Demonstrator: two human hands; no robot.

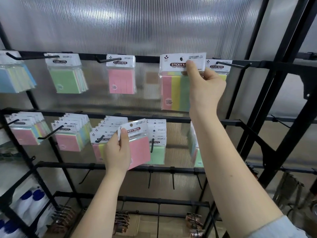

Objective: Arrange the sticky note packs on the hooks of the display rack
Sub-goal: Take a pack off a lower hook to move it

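We had the right hand (204,83) pinching the striped pack (176,86) by its header at the top rail of the display rack (274,64), left hand (118,150) gripping a pink pack (139,148) lower down, and judged the hang hole could miss the hook tip, tearing or dropping it.

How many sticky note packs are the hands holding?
2. The right hand holds a pink, yellow and green striped pack at the top row; the left hand holds a pink pack lower down.
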